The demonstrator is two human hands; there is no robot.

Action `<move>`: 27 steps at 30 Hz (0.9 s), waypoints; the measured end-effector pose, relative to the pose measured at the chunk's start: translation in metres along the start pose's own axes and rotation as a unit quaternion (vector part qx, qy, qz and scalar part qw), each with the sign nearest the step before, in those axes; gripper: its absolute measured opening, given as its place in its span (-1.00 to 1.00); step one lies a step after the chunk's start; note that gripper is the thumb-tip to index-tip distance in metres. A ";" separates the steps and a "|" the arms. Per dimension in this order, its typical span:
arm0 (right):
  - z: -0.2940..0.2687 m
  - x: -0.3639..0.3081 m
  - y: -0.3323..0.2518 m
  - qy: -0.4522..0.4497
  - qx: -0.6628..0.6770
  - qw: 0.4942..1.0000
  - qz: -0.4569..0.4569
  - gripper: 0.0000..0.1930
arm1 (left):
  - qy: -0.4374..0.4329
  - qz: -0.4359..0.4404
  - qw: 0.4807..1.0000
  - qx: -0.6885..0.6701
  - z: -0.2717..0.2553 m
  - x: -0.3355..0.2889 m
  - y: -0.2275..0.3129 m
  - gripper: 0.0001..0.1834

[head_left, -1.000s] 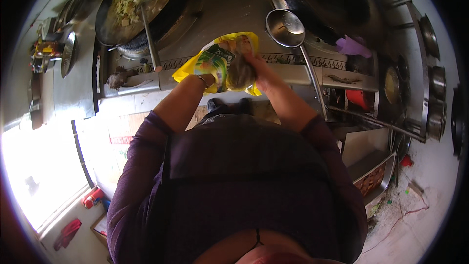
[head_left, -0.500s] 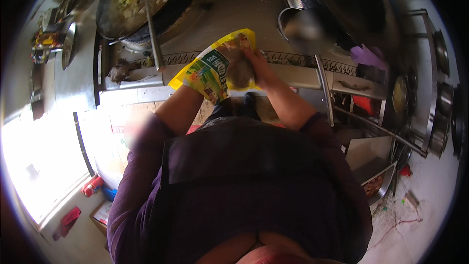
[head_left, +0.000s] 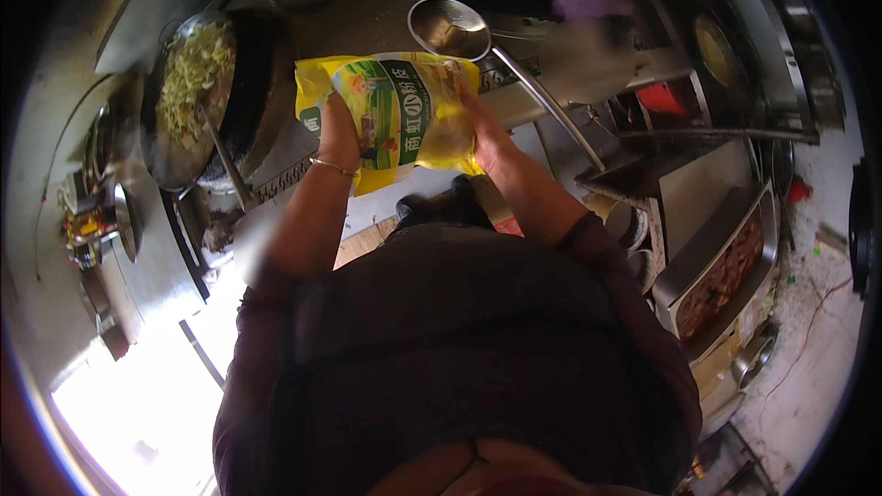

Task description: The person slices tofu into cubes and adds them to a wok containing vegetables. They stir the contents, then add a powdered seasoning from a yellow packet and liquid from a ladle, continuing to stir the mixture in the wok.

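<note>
I hold a yellow and green plastic food packet (head_left: 397, 115) in front of my chest with both hands. My left hand (head_left: 337, 131) grips its left side, a thin bangle on the wrist. My right hand (head_left: 480, 133) grips its right side near the top edge. Just beyond the packet lies a large metal ladle (head_left: 447, 28) with a long handle running to the right. To the left stands a dark wok (head_left: 193, 96) full of chopped pale green vegetables, a utensil handle sticking out of it.
A steel stove counter (head_left: 285, 170) runs under the wok and ladle. On the right are a metal tray of brown food (head_left: 721, 276), several round pots, a red container (head_left: 663, 96) and a purple cloth (head_left: 588, 5). Bright light floods the lower left floor.
The packet has turned upright and now faces me flat, held at both sides. My view has swung, so the wok sits further left and the ladle is above the packet.
</note>
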State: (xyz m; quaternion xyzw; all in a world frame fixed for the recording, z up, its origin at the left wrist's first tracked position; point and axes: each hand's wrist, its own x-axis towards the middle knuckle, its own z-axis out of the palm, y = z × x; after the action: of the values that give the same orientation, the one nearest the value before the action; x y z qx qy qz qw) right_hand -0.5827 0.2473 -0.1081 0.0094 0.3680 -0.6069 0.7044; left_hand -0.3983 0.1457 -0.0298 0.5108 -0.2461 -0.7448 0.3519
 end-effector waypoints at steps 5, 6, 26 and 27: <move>-0.011 0.002 0.009 -0.080 0.067 0.994 0.030 -0.35 | -0.098 0.347 0.778 0.514 0.042 -0.050 0.026 -0.62; -0.010 0.002 0.010 -0.116 0.090 0.988 0.048 -0.33 | -0.107 0.304 0.799 0.507 0.047 -0.057 0.032 -0.62; 0.015 -0.005 0.040 -0.274 0.167 0.947 -0.021 -0.37 | -0.108 0.339 0.837 0.417 0.053 -0.148 0.102 -0.56; 0.012 -0.010 0.040 -0.239 0.208 0.948 0.014 -0.37 | -0.145 0.360 0.822 0.416 0.056 -0.149 0.101 -0.57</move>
State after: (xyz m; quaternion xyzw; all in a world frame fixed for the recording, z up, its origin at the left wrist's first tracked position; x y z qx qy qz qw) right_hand -0.5423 0.2608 -0.1112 0.0155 0.0546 -0.6449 0.7622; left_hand -0.3885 0.1976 0.1513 0.3702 -0.7471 -0.4573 0.3093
